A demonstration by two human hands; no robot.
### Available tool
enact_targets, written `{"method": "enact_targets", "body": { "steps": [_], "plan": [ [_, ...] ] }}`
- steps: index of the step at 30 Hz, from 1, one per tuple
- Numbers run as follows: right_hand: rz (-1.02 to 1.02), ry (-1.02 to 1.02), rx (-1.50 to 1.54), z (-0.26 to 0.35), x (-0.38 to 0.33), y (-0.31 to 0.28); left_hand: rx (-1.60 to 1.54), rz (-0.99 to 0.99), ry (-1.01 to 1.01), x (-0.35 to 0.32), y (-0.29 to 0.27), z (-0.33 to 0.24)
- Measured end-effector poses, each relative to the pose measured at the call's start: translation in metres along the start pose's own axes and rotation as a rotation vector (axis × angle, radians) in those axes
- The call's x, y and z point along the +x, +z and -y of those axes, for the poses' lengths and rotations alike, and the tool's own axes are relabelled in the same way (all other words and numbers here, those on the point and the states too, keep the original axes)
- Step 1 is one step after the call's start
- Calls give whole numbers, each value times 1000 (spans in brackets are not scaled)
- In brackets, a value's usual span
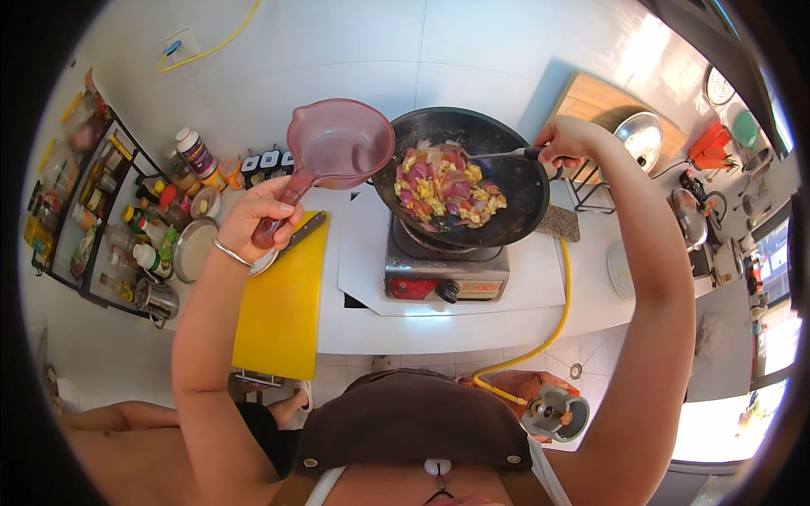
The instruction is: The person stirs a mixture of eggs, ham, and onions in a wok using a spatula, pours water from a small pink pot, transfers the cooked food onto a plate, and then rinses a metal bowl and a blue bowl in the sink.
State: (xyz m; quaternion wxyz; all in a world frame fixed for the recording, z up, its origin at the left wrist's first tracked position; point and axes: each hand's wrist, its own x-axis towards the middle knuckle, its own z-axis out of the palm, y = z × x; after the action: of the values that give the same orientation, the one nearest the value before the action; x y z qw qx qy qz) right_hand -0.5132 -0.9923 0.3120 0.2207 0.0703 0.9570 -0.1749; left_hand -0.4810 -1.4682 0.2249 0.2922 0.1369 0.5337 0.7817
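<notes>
Left hand (263, 218) grips the dipper (337, 142); right hand (570, 142), nearer the wok (521, 187), holds a black-handled utensil (509, 154) pointing left into food (447, 187).

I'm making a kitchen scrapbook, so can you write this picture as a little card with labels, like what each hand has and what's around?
Left hand: grips the handle of a reddish dipper
Right hand: grips the black handle of a metal cooking tool
Dipper: bowl by the wok's left rim; touching or not, I can't tell
Wok: black, over a small stove
Food: yellow and purplish pieces, in the wok
Left side: yellow cutting board
Floor: grey gas cylinder
</notes>
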Motion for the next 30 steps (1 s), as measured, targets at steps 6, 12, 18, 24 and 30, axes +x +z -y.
{"method": "enact_targets", "body": {
  "steps": [6, 12, 18, 24, 30],
  "plan": [
    [-216, -77, -314, 15, -9, -41, 19, -49, -14, -4, 2, -4],
    [-364, -371, -490, 39, 2, 9, 43, -14, -24, 3, 12, -9],
    [-486, -514, -687, 28, -111, 8, 34, -48, -37, -3, 6, -8],
    [-508, -356, -625, -2, -179, -13, 65, -50, -52, 1, 9, -7],
    [-524, -314, -611, -10, -96, 38, 73, -10, -66, 11, 15, -12]
  ]
}}
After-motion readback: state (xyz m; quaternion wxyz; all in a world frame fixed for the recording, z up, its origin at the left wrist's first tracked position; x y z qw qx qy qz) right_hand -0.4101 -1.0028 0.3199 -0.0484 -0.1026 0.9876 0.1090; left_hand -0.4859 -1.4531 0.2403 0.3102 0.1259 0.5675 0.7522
